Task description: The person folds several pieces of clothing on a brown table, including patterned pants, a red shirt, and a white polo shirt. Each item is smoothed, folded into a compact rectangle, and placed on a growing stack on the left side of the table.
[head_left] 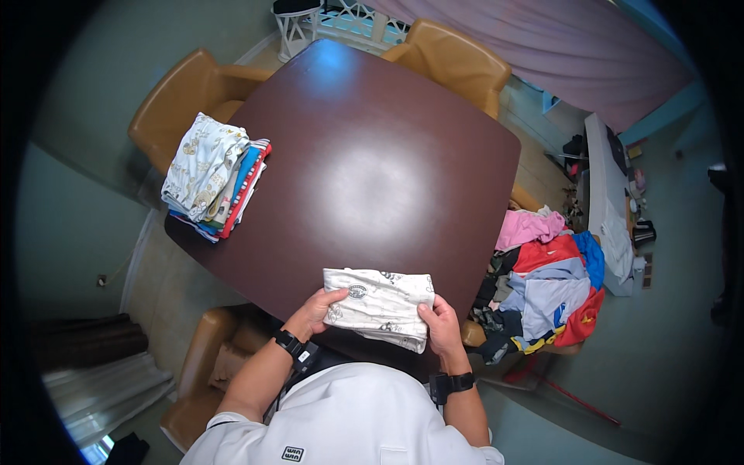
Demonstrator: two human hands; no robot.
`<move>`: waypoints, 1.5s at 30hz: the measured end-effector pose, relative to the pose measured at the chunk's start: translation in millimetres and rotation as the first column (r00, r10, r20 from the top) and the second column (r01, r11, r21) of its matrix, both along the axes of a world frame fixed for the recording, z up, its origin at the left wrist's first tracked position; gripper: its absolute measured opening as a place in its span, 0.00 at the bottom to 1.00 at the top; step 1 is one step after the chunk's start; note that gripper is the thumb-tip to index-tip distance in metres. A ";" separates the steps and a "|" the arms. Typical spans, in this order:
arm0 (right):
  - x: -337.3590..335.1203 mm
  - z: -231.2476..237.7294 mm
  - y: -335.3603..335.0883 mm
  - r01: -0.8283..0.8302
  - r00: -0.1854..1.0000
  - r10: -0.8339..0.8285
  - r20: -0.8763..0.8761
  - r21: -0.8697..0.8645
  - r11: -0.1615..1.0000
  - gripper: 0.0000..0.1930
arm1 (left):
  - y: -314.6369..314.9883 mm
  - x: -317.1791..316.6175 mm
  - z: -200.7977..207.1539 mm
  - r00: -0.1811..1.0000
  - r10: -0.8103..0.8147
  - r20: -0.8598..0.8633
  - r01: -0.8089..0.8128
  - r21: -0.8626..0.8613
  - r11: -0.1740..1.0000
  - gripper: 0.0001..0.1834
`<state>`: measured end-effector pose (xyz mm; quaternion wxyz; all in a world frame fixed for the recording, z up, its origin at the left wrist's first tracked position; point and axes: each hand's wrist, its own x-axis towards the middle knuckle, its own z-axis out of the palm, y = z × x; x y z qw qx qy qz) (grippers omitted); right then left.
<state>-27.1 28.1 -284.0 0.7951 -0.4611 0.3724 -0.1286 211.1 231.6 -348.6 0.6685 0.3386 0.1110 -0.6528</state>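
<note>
Between my two hands is a folded white cloth garment (377, 304) with small grey printed figures, held at the near edge of the dark table. My left hand (316, 310) grips its left end, thumb on top and fingers beneath. At the opposite end, my right hand (440, 322) pinches the cloth the same way. The garment's exact kind cannot be made out while it is folded. On the table's left side stands a stack of folded clothes (205, 174), its top piece white with a brownish print, with blue, red and striped layers below.
The dark red-brown table (310, 209) has a glossy top. Tan armchairs stand around it, one at the far left (178, 93), another at the far side (457, 58). A loose heap of mixed clothes (542, 287) covers a chair on the right. A pink curtain (542, 46) hangs behind.
</note>
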 end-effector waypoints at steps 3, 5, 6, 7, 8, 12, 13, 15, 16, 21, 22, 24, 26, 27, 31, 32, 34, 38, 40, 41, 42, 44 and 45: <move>-0.8 -6.8 1.5 0.011 0.998 -0.016 0.054 0.096 0.995 0.16 | 12.8 12.1 18.8 0.982 -0.044 0.186 0.060 -0.083 0.995 0.32; 1.4 -3.3 0.2 -0.053 0.995 0.043 0.086 0.126 0.991 0.17 | 16.7 18.7 28.1 0.936 -0.090 0.339 0.124 -0.079 0.989 0.29; 4.4 0.5 -1.1 -0.082 0.993 0.068 0.101 0.140 0.987 0.17 | 17.8 21.1 33.4 0.908 -0.112 0.404 0.154 -0.073 0.985 0.29; 10.0 3.0 -2.0 -0.109 0.991 0.097 0.094 0.131 0.985 0.17 | 18.9 23.5 40.2 0.875 -0.133 0.466 0.185 -0.066 0.981 0.29; 18.1 5.2 -2.5 -0.136 0.988 0.126 0.089 0.122 0.983 0.18 | 18.6 25.4 45.7 0.852 -0.141 0.503 0.205 -0.074 0.976 0.29; 33.1 -7.4 0.3 -0.052 0.997 0.057 -0.048 0.096 0.994 0.19 | 15.4 29.2 51.6 0.874 -0.111 0.474 0.175 -0.093 0.980 0.25; 33.4 -9.7 1.4 -0.015 1.000 0.017 -0.024 0.085 0.996 0.18 | 14.7 29.1 50.9 0.903 -0.086 0.421 0.137 -0.092 0.986 0.24; 38.2 -10.0 2.1 0.045 0.999 -0.047 0.028 0.065 0.997 0.18 | 11.3 30.8 45.7 0.912 -0.025 0.410 0.051 -0.052 0.997 0.18; 41.1 -9.0 -0.8 0.046 0.998 -0.046 0.041 0.003 0.999 0.16 | 7.9 34.5 38.5 0.891 -0.018 0.454 0.030 -0.019 0.999 0.18; 53.9 11.6 -38.9 0.019 0.999 0.003 0.044 -0.478 0.878 0.09 | -22.6 61.8 63.5 0.504 0.082 0.860 0.025 -0.109 0.994 0.18; 55.5 17.4 -44.5 -0.009 1.000 0.012 0.001 -0.563 0.827 0.11 | -24.6 67.2 64.1 0.397 0.085 0.914 0.038 -0.109 0.993 0.17; 54.0 23.5 -52.6 -0.069 0.997 0.023 -0.069 -0.802 0.593 0.14 | -36.0 69.7 84.6 0.086 0.108 0.990 0.068 -0.114 0.991 0.15; 50.5 24.9 -55.2 -0.128 0.992 0.024 -0.126 -0.979 0.161 0.18 | -33.3 73.9 84.8 -0.347 0.084 0.934 0.155 -0.032 0.987 0.17; 45.5 20.3 -52.9 -0.179 0.983 0.053 -0.174 -0.977 0.114 0.18 | -29.3 74.1 84.9 -0.485 0.085 0.870 0.213 0.023 0.977 0.19; -1.2 -42.7 -26.5 -0.453 0.878 0.145 -0.456 -0.890 -0.056 0.14 | 8.4 51.7 30.0 -0.714 -0.080 0.696 0.286 0.394 0.874 0.21; -11.2 -45.9 -16.7 -0.489 0.862 0.139 -0.487 -0.872 -0.020 0.13 | 14.3 40.9 40.5 -0.714 -0.151 0.684 0.254 0.455 0.854 0.22; -19.5 -46.5 -6.2 -0.500 0.863 0.114 -0.493 -0.865 0.043 0.13 | 22.2 35.2 47.8 -0.691 -0.173 0.702 0.202 0.417 0.886 0.21; 9.6 -26.5 7.7 -0.392 0.919 0.069 -0.388 -0.917 0.067 0.16 | 16.6 13.4 51.1 -0.626 -0.120 0.771 0.167 0.282 0.945 0.28; 28.7 -25.7 13.0 -0.424 0.901 0.109 -0.420 -0.906 0.013 0.26 | -2.1 -2.5 60.7 -0.611 -0.081 0.788 0.211 0.260 0.942 0.35; 38.1 -27.5 18.9 -0.444 0.886 0.147 -0.440 -0.896 -0.006 0.28 | -11.5 -9.1 64.7 -0.610 -0.057 0.790 0.256 0.265 0.930 0.39; 49.2 -28.4 26.4 -0.461 0.869 0.189 -0.458 -0.887 -0.027 0.31 | -16.6 -15.8 61.8 -0.622 -0.060 0.781 0.280 0.293 0.914 0.42; 56.6 -47.5 36.4 -0.584 0.770 0.257 -0.584 -0.807 -0.084 0.41 | -12.3 -23.1 28.3 -0.683 -0.156 0.714 0.251 0.430 0.867 0.48; 49.3 -61.1 37.6 -0.605 0.748 0.257 -0.613 -0.787 -0.117 0.42 | -5.1 -23.5 15.9 -0.716 -0.193 0.670 0.228 0.486 0.844 0.48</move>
